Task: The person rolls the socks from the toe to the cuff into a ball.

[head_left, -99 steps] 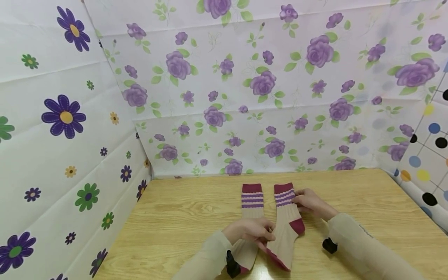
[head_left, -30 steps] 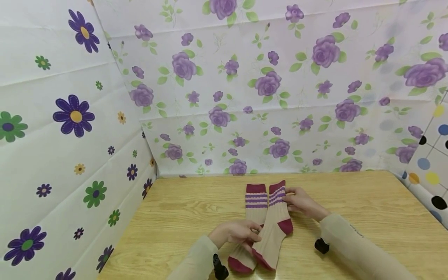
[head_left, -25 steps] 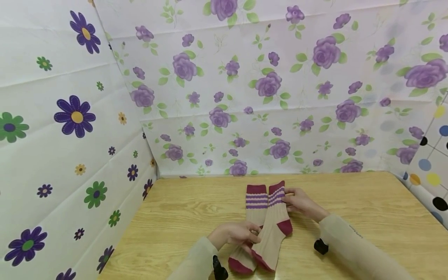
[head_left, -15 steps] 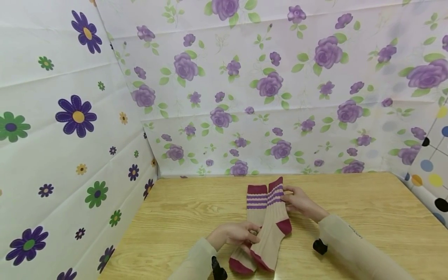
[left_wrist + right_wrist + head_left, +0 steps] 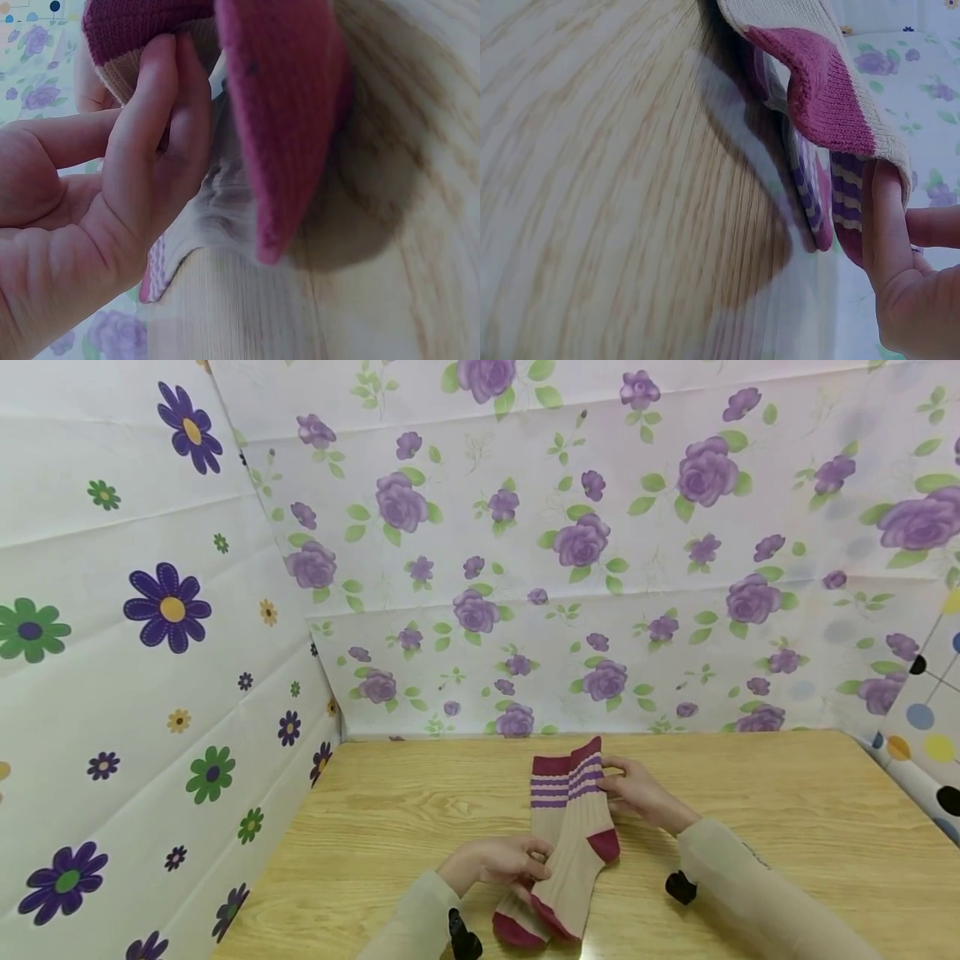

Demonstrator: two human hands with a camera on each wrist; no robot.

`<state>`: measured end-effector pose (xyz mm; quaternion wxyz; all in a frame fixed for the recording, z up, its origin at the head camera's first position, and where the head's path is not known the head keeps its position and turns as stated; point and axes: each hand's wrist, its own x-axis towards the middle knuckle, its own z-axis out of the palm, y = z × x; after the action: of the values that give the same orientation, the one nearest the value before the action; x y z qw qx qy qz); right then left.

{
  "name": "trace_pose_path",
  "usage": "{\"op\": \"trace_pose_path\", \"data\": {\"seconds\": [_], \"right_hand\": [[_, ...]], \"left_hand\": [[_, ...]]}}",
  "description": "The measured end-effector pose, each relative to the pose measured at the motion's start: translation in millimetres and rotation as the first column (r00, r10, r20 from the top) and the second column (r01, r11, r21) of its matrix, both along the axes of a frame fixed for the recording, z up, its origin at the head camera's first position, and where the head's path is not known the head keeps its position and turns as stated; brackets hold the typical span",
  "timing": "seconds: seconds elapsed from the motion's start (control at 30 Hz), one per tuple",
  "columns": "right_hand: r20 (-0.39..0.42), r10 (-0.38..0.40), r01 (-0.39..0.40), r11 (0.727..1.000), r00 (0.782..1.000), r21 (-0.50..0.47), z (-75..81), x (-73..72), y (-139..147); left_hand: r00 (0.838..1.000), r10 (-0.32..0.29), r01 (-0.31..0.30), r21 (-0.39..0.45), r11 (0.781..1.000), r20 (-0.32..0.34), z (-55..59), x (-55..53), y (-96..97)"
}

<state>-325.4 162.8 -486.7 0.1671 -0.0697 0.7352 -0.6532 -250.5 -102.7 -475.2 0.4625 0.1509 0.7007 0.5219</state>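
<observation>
Two matching beige socks with maroon cuffs, heels and toes and purple stripes are in the head view. One sock (image 5: 551, 795) lies flat on the table, cuff toward the back wall. The other sock (image 5: 577, 852) is held over it and covers part of it, its heel to the right. My left hand (image 5: 504, 864) pinches this upper sock near the toe, thumb and fingers on its edge. At the striped cuff end, my right hand (image 5: 637, 792) pinches the same sock. In the right wrist view the held sock's heel (image 5: 829, 90) hangs above the tabletop, with the flat sock beneath.
The wooden table (image 5: 405, 793) meets a white wall sheet with purple roses (image 5: 581, 539) at the back. A sheet with daisies (image 5: 168, 610) hangs on the left, and a dotted sheet (image 5: 937, 747) on the right. Each wrist carries a small black camera.
The upper sock has moved left, from beside the other sock to overlapping it, with its cuff rising slightly. Both hands have shifted left with it and keep their grip.
</observation>
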Motion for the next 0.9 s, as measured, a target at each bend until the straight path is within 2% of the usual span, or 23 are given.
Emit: {"op": "trace_pose_path", "data": {"seconds": [0.27, 0.53, 0.9], "right_hand": [[0.007, 0.009, -0.009, 1.000, 1.000, -0.019, -0.4, -1.6, -7.6], [0.011, 0.006, -0.006, 1.000, 1.000, -0.024, 0.8, -1.5, -15.7], [0.001, 0.027, -0.027, 1.000, 1.000, -0.014, -0.7, -3.1, -22.8]], "left_hand": [[0.999, -0.042, 0.041, 0.010, 0.999, 0.007, 1.5, -1.0, -6.4], [0.999, -0.030, 0.030, 0.002, 1.000, -0.014, 1.2, -0.4, -13.6], [0.998, -0.063, 0.063, -0.004, 0.998, 0.018, -0.1, -2.2, -20.2]]}}
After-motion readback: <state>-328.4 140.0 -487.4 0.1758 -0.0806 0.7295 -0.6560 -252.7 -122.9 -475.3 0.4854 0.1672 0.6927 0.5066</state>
